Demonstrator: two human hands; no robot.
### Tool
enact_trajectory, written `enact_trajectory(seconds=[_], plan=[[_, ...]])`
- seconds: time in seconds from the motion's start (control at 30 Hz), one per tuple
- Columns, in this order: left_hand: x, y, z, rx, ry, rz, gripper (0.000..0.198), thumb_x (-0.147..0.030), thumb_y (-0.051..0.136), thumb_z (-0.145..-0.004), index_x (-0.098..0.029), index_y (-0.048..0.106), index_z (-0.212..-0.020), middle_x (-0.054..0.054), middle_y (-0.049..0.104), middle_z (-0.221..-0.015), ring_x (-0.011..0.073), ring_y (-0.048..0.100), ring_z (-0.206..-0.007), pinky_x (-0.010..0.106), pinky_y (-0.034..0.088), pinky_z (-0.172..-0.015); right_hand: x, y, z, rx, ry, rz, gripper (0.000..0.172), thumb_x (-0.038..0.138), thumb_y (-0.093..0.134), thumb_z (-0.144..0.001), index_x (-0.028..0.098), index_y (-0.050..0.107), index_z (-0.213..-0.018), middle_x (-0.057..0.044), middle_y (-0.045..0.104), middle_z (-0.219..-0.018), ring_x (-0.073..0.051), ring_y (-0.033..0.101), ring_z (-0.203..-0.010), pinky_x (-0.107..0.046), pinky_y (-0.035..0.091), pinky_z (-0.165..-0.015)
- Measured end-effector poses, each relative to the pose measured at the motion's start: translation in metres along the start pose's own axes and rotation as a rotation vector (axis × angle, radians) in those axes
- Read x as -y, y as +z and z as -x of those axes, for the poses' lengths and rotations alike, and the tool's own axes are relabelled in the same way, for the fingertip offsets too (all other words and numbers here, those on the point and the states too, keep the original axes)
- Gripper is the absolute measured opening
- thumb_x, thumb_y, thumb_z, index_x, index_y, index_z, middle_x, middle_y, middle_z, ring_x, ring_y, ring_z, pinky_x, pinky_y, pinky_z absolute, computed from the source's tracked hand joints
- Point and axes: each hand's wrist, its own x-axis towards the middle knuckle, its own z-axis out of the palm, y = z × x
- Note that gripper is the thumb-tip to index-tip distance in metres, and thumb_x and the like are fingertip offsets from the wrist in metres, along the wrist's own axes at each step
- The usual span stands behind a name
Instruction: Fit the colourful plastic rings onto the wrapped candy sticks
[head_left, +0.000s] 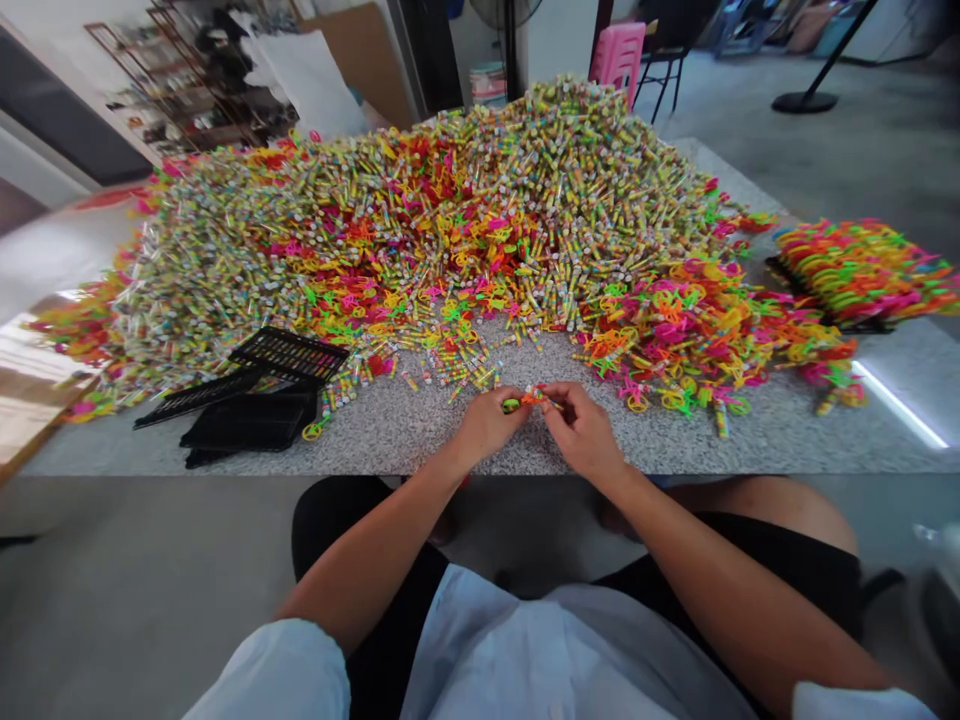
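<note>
Near the front edge of the speckled table (375, 441), my left hand (489, 424) is closed on small colourful plastic pieces (531, 397), green and orange-red. My right hand (582, 428) meets it from the right, its fingers pinched round the other end of the same pieces. Just beyond my hands lie loose small tubes (459, 365) with yellow-green labels. A huge pile of such tubes (570, 180) covers the back of the table, mixed with bright plastic pieces. At the right is a heap of pink, orange, yellow and green pieces (675, 320).
Black slotted trays (251, 420) lie stacked loosely at the left front. A black tray filled with rows of bright pieces (870, 270) stands at the far right. Behind the table are pink stools (619, 55), a chair and a fan; my legs are under the front edge.
</note>
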Motion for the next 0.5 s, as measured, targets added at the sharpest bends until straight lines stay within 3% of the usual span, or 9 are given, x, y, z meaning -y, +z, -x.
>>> enact_trajectory(seconds=[0.13, 0.23, 0.43, 0.5], plan=[[0.001, 0.000, 0.001, -0.061, 0.043, -0.026, 0.024, -0.040, 0.070, -0.084, -0.020, 0.065, -0.071, -0.001, 0.058, -0.069, 0.0151, 0.052, -0.068, 0.028, 0.039, -0.066, -0.008, 0.001, -0.002, 0.013, 0.041, 0.055, 0.026, 0.036, 0.056, -0.095, 0.022, 0.065, -0.115, -0.007, 0.074, -0.103, -0.021, 0.068, -0.085, -0.035, 0.052, -0.081], [0.004, 0.000, 0.001, -0.082, 0.061, 0.120, 0.015, -0.034, 0.070, -0.083, -0.020, 0.068, -0.082, 0.002, 0.064, -0.081, 0.0166, 0.058, -0.079, 0.028, 0.045, -0.074, -0.012, 0.003, -0.004, 0.016, 0.083, 0.017, 0.026, 0.037, 0.056, -0.094, 0.022, 0.067, -0.112, -0.006, 0.074, -0.098, -0.021, 0.067, -0.082, -0.034, 0.052, -0.077], [0.008, -0.002, 0.000, 0.126, -0.118, 0.512, 0.026, -0.040, 0.073, -0.083, -0.019, 0.063, -0.095, 0.003, 0.069, -0.090, 0.0162, 0.065, -0.080, 0.028, 0.054, -0.070, -0.018, -0.004, -0.012, 0.093, 0.220, -0.112, 0.025, 0.043, 0.060, -0.091, 0.022, 0.068, -0.101, 0.001, 0.064, -0.069, -0.016, 0.054, -0.055, -0.028, 0.044, -0.052], [0.008, -0.005, -0.001, 0.195, -0.159, 0.584, 0.028, -0.040, 0.074, -0.083, -0.017, 0.064, -0.097, 0.004, 0.069, -0.091, 0.0158, 0.066, -0.079, 0.029, 0.056, -0.070, -0.018, -0.010, -0.015, 0.084, 0.196, -0.088, 0.027, 0.044, 0.060, -0.092, 0.022, 0.069, -0.105, 0.001, 0.063, -0.068, -0.015, 0.052, -0.054, -0.028, 0.042, -0.051]])
